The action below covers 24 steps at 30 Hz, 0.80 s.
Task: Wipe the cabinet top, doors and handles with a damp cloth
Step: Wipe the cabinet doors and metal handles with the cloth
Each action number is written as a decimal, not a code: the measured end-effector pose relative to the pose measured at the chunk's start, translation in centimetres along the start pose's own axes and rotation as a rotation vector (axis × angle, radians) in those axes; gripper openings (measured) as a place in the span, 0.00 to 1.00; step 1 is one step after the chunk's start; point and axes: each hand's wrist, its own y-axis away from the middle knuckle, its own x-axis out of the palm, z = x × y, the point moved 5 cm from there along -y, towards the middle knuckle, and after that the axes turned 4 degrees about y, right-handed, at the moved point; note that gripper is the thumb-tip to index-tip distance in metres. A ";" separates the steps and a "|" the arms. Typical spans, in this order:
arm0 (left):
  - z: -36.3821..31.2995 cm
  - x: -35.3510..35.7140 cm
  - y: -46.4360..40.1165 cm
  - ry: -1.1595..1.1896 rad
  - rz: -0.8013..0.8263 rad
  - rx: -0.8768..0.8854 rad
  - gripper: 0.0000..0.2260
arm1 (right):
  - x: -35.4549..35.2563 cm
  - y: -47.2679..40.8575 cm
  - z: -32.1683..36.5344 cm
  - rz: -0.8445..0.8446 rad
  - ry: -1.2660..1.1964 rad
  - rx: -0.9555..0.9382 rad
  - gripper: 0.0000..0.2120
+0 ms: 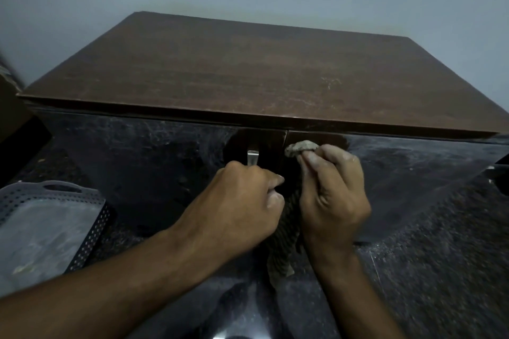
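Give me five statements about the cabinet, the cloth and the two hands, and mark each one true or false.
1. The right hand grips the cloth against the right door. True.
2. The left hand lies flat on the cabinet top. False: it is closed around the metal handle of the left door.
3. A perforated grey basket stands left of the cabinet. True.
4. The left door is swung wide open. False: both doors look shut.
5. The cloth is spread out on the cabinet top. False: it is bunched in the right hand, its striped tail hanging down.
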 end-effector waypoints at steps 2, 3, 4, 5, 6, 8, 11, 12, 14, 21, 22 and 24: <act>0.1 -0.1 0.1 0.005 -0.014 0.006 0.16 | -0.2 1.2 -0.3 0.041 0.008 -0.024 0.03; 0.1 -0.2 0.1 0.007 -0.018 0.008 0.16 | -0.3 1.8 -0.4 0.059 0.010 -0.034 0.03; 0.1 -0.3 0.1 0.006 -0.020 0.007 0.16 | -0.4 2.0 -0.4 0.070 0.007 -0.037 0.03; 0.0 -0.4 0.2 0.004 -0.019 0.004 0.16 | -0.3 1.9 -0.4 0.070 -0.003 -0.029 0.03; 0.0 -0.5 0.2 0.001 -0.016 0.001 0.16 | -0.2 1.5 -0.3 0.059 -0.017 -0.015 0.03; 0.0 -0.6 0.2 0.000 -0.009 -0.015 0.16 | 0.0 0.1 0.1 0.019 -0.048 -0.002 0.03; 0.1 -0.7 0.2 -0.025 -0.012 -0.030 0.16 | 0.4 -1.5 1.5 -0.032 -0.094 -0.070 0.03; 0.0 -0.6 0.1 -0.033 -0.005 -0.035 0.16 | 0.5 -1.8 1.8 -0.040 -0.101 -0.098 0.03; 0.2 -0.5 0.1 -0.047 0.022 -0.056 0.16 | 0.8 -2.0 2.2 -0.050 -0.114 -0.131 0.03; 0.7 -0.1 0.2 -0.086 0.065 -0.083 0.12 | 1.8 4.6 0.7 0.102 0.210 -0.197 0.07; 0.8 -0.1 0.1 -0.096 0.068 -0.089 0.12 | 1.9 5.0 0.6 0.100 0.235 -0.206 0.08; 1.1 -0.1 0.0 -0.114 0.073 -0.095 0.12 | 1.9 4.3 0.6 0.084 0.230 -0.203 0.07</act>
